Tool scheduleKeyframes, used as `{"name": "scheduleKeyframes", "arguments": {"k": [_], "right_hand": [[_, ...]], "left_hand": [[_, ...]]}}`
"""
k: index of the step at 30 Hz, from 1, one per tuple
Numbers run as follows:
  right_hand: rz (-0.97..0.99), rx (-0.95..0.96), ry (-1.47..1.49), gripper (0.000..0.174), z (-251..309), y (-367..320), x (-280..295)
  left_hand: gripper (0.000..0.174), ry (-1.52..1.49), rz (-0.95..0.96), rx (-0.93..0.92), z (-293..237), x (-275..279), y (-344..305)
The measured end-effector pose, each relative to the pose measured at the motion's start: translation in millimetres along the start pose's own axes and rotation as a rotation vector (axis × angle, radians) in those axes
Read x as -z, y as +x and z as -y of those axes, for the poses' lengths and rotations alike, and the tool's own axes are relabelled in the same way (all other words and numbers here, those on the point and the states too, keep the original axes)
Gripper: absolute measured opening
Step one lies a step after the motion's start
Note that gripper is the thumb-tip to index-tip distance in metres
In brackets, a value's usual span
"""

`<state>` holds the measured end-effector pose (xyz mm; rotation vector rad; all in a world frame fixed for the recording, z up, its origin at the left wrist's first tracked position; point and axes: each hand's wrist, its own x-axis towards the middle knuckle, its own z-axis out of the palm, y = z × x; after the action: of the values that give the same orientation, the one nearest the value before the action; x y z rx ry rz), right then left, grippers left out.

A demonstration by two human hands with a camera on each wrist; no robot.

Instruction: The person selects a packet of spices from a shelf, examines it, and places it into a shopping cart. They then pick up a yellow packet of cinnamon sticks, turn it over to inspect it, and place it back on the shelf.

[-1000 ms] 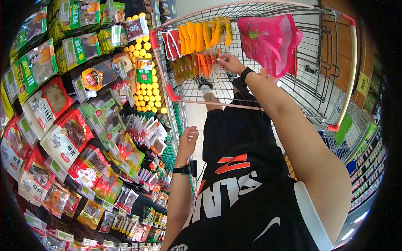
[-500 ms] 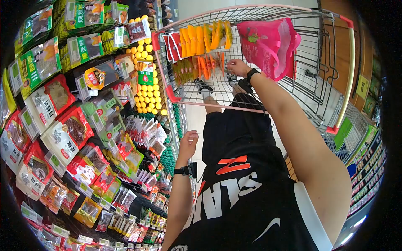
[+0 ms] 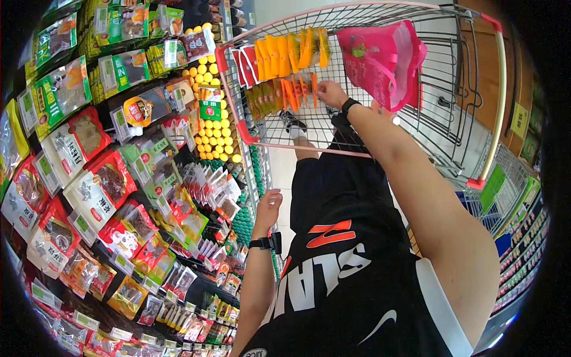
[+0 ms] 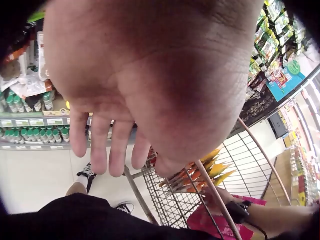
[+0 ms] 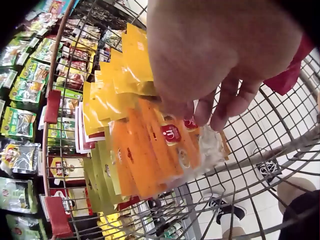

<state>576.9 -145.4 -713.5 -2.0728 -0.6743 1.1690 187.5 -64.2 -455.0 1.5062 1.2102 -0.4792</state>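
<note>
Inside the shopping cart, my right hand pinches the upper edge of the end orange packet, with curled fingers. More orange packets stand in a row beside it, followed by olive-green packets. Behind them runs a row of yellow packets, with red-and-white packets at its left end. My left hand hangs between the shelf and my body, holding nothing. Its relaxed fingers show in the left wrist view.
A pink bag lies in the cart to the right of the packets. Shelves on the left carry many bagged dried goods and yellow-capped containers. Another cart stands at the right. My shoe shows below the cart.
My right hand drew back right from the end orange packet, then came back left to it. The packet now stands by the orange row. My left hand has hardly moved.
</note>
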Motion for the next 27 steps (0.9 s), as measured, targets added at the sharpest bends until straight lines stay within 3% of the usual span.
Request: {"name": "scheduleKeyframes", "arguments": {"k": [6,7,10,14,18,19,22,27], "right_hand": [[-0.026,-0.022,0.024,0.022,18,-9,-5],[-0.157,0.014,0.007,0.021,20,-14,-7],[-0.145,0.001,0.023,0.020,21,-21,1],[-0.100,-0.101,0.055,0.023,40,-33,17],[-0.149,-0.008,0.033,0.032,29,-18,-10],[-0.008,-0.075,0.029,0.039,30,-18,-10],[-0.001,0.027,0.008,0.044,20,-16,-20],[0.183,-0.014,-0.008,0.058,29,-26,-12]], "left_hand": [[0.024,0.003,0.031,0.017,-12,-3,8],[0.024,0.009,0.035,0.017,-13,-3,10],[0.025,0.018,0.038,0.017,-19,-4,15],[0.025,0.037,0.049,0.002,-17,-5,21],[0.026,0.007,0.056,0.001,-22,-9,26],[0.026,0.037,0.055,0.000,-24,-9,25],[0.026,0.054,0.057,-0.006,-36,-9,23],[0.027,0.044,0.072,-0.011,-19,-8,28]]}}
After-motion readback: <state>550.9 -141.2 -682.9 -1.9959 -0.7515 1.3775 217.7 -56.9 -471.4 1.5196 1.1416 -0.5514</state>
